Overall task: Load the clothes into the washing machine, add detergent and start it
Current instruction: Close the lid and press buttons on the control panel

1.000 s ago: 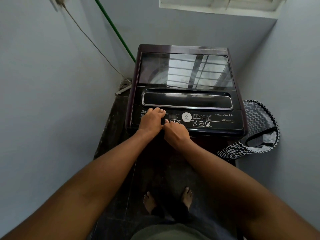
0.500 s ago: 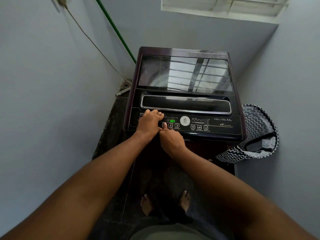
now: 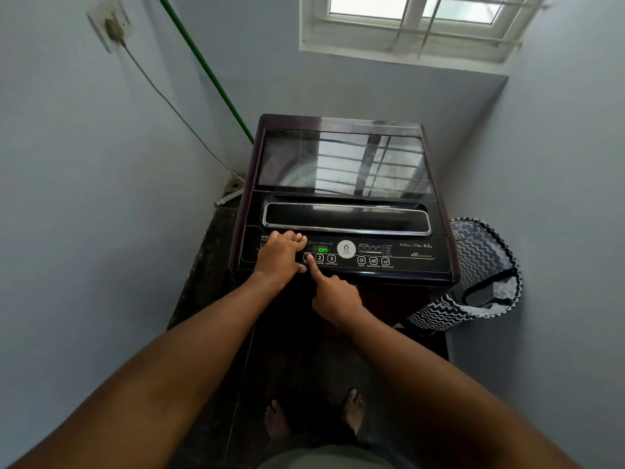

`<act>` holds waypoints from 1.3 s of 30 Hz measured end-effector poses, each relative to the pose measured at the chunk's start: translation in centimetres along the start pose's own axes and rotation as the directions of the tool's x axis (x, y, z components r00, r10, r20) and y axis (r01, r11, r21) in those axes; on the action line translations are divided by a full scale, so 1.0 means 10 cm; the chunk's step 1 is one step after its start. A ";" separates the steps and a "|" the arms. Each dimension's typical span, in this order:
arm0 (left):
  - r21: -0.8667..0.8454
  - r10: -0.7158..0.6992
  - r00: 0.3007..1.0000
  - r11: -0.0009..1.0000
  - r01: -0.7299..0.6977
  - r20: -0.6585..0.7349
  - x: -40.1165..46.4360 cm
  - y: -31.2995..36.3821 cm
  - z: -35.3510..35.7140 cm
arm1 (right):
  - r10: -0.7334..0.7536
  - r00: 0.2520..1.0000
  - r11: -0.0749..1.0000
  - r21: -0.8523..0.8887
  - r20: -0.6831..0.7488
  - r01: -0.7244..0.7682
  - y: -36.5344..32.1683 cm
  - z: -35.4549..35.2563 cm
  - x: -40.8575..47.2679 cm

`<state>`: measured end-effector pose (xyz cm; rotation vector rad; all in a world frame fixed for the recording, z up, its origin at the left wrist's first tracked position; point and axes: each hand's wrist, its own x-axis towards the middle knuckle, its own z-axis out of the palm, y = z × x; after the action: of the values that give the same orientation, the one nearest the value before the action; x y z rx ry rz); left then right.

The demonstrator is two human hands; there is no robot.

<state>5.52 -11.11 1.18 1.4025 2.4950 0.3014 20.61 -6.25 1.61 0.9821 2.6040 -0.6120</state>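
The dark top-load washing machine (image 3: 341,123) stands straight ahead with its glass lid (image 3: 341,164) closed. Its control panel (image 3: 406,258) faces me, and the display (image 3: 323,249) glows green with "on". My left hand (image 3: 280,255) rests on the left end of the panel, fingers loosely curled and holding nothing. My right hand (image 3: 338,292) points its index finger at the row of numbered buttons, with the tip by buttons 1 and 2 and the other fingers curled. No clothes or detergent are visible.
A zigzag-patterned laundry basket (image 3: 480,252) sits on the floor right of the machine. A green hose (image 3: 209,72) and a power cord (image 3: 162,96) from a wall socket (image 3: 113,27) run down the left wall. Walls close in on both sides.
The display lit up green with "on". My right hand drew back a little from the panel, its index finger now stretched out to the buttons. The left hand stayed put.
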 end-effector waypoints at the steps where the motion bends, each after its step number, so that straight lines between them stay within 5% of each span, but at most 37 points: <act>1: 0.001 -0.003 1.000 1.000 0.003 0.007 0.00 0.00 0.00 | 0.011 1.000 1.000 0.020 0.013 -0.012 0.01 -0.02 0.00; 19: 0.069 -0.017 0.999 0.997 0.015 0.030 0.02 0.05 -0.05 | 0.039 0.990 0.998 0.043 0.133 -0.046 0.00 -0.16 0.08; 26: 0.152 0.020 0.998 0.988 -0.029 0.066 -0.01 0.06 -0.05 | -0.029 0.999 0.980 -0.194 0.043 0.037 0.07 -0.18 0.07; 32: 0.221 -0.012 0.999 0.975 0.004 0.035 0.00 0.18 0.00 | -0.008 0.997 0.992 -0.127 -0.076 -0.002 0.15 -0.18 0.02; 39: 0.254 -0.003 0.998 0.967 -0.012 0.062 0.05 0.20 -0.04 | 0.012 0.999 0.998 -0.066 -0.050 -0.015 0.20 -0.11 -0.01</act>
<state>6.73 -9.73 2.13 1.4853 2.5504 -0.0646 21.94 -4.43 2.02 1.0052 2.6401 -0.5009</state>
